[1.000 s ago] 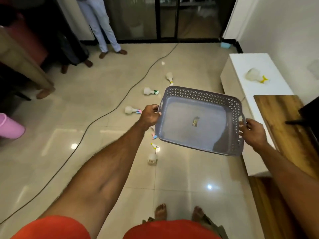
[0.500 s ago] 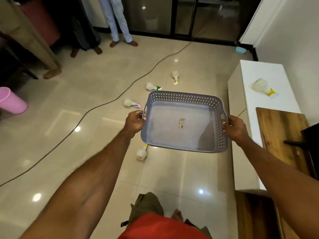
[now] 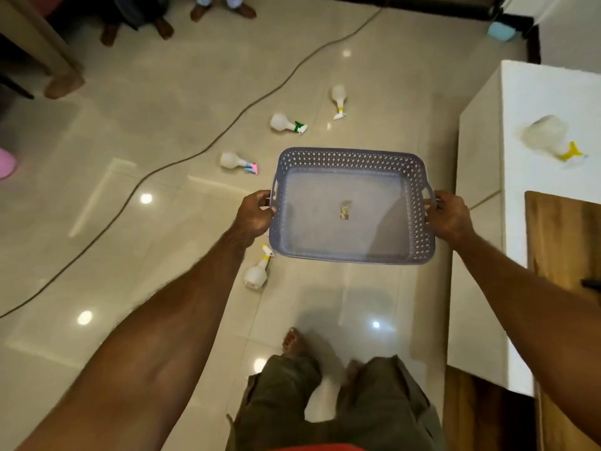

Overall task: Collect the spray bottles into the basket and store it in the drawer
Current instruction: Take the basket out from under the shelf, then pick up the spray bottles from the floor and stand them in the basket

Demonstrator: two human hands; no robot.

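Note:
I hold a grey perforated basket (image 3: 351, 159) level above the floor, my left hand (image 3: 255, 214) on its left handle and my right hand (image 3: 450, 216) on its right handle. Only a small scrap lies inside it. Several white spray bottles lie on the tiles: one with a pink nozzle (image 3: 232, 161), one with a green nozzle (image 3: 283, 122), one farther back with a white nozzle (image 3: 339, 96), and one near the basket's lower left corner (image 3: 257, 275). Another bottle with a yellow nozzle (image 3: 546, 136) lies on the white cabinet (image 3: 536, 92) at the right.
A dark cable (image 3: 195, 151) runs across the floor from the upper right to the left edge. Feet of other persons (image 3: 162, 26) stand at the top left. A wooden surface (image 3: 566, 242) adjoins the cabinet. A pink object (image 3: 6, 164) sits at the left edge.
The view has tilted down and moved forward. The basket went from tilted to level and sits lower in front of me, both hands still on its handles.

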